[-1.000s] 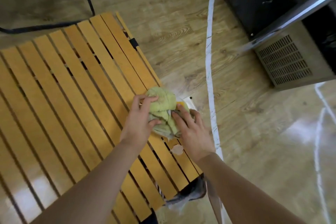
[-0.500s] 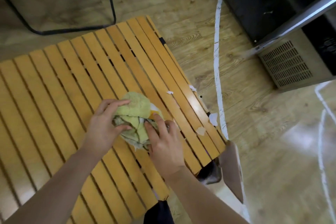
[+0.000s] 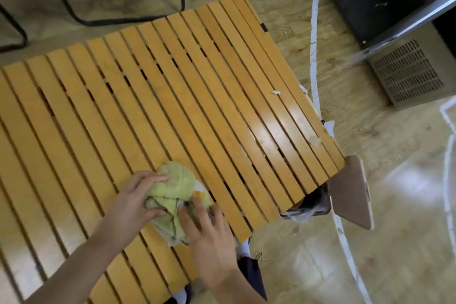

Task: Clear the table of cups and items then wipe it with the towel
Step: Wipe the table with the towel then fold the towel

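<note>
A bunched light-green towel [image 3: 176,186] lies on the slatted wooden table [image 3: 172,86], near its front edge. My left hand [image 3: 137,201] grips the towel's left side, fingers over the top and thumb under the fold. My right hand [image 3: 209,232] presses down on the towel's right side with spread fingers. Small white paper scraps [image 3: 315,141] sit near the table's right edge. No cups are on the table.
A bin with a plastic liner and a brown lid [image 3: 350,192] stands at the table's right front corner. A black chair frame [image 3: 128,20] is beyond the far edge. A grey vented unit [image 3: 407,74] sits on the floor at right, white tape lines around it.
Both hands have slid the towel leftward along the table, away from the right edge. More of the table and scraps at the right now show.
</note>
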A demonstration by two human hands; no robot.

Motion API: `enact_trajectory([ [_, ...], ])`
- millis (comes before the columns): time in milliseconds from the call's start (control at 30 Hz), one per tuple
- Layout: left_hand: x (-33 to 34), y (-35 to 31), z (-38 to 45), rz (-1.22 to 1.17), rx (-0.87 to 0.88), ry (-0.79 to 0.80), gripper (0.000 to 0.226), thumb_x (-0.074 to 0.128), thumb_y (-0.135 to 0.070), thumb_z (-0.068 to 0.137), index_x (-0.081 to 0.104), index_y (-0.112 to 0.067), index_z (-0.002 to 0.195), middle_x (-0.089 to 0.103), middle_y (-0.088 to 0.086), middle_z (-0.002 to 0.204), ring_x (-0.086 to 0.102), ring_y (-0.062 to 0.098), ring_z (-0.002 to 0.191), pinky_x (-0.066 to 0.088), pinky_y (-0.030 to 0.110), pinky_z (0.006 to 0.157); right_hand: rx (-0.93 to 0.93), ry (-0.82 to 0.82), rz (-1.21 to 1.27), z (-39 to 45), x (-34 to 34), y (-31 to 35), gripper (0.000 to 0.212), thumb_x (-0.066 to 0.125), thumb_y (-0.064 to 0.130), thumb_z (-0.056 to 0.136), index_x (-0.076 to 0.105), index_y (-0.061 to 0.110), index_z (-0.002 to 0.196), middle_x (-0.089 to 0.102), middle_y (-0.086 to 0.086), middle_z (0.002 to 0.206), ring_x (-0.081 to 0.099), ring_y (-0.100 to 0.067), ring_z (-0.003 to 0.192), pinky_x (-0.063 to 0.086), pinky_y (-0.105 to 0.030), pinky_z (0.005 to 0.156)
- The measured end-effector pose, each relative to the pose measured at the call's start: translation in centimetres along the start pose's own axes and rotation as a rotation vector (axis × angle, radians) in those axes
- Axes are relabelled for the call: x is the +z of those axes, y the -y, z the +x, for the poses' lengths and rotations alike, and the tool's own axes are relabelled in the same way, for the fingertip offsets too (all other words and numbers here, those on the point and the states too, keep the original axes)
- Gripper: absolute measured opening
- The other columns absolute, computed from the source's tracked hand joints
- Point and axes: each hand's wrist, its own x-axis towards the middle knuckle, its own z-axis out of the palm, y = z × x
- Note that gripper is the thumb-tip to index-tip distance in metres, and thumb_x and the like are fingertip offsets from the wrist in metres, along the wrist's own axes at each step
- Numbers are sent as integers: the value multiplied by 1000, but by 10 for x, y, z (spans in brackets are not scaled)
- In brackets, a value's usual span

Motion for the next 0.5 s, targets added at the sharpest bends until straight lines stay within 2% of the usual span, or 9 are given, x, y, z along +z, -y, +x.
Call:
enact_trajectory([
  [67, 10, 8, -7, -17, -1, 7, 71, 87, -11, 70, 52, -33, 128, 41, -10, 128, 47, 10, 119, 47, 31, 98, -3, 22, -35, -8, 12, -5, 61, 49, 16, 81, 53, 32, 139, 52, -2, 146, 46, -34, 112, 58, -36, 71],
  [100, 13, 9, -7, -19, -1, 1, 70, 86, -11, 70, 52, -33, 128, 40, -11, 128, 44, 7, 118, 45, 30, 98, -7, 23, -54, -9, 16, -9, 63, 49, 16, 80, 51, 32, 141, 52, -1, 147, 46, -35, 113, 58, -36, 71],
  [200, 21, 5, -1, -2, 5, -9, 71, 89, -15, 68, 52, -30, 126, 38, -13, 125, 41, 1, 114, 40, 25, 98, -40, 9, -88, -7, 18, -26, 68, 67, 20, 77, 50, 31, 143, 50, -2, 148, 57, -37, 112, 58, -39, 73],
  [267, 30, -5, 2, -24, 11, -3, 70, 88, -18, 68, 51, -31, 125, 36, -14, 125, 40, 0, 114, 40, 24, 98, -54, -1, -84, -8, 15, -44, 66, 66, 22, 79, 50, 31, 143, 46, -1, 150, 58, -36, 112, 58, -40, 75],
  [367, 46, -25, 11, -64, 21, 6, 67, 83, -23, 74, 43, -38, 126, 32, -16, 125, 38, -4, 115, 41, 21, 99, -86, 23, -119, -4, 5, -82, 73, 67, 25, 78, 43, 32, 147, 37, -1, 155, 49, -35, 118, 58, -40, 77],
  [500, 78, -71, 47, -74, 97, -9, 60, 78, -22, 82, 44, -33, 130, 30, -13, 132, 37, -2, 119, 41, 22, 100, -38, 6, -178, 5, -15, -148, 72, 58, 18, 77, 43, 29, 147, 32, -2, 157, 47, -38, 120, 58, -44, 76],
])
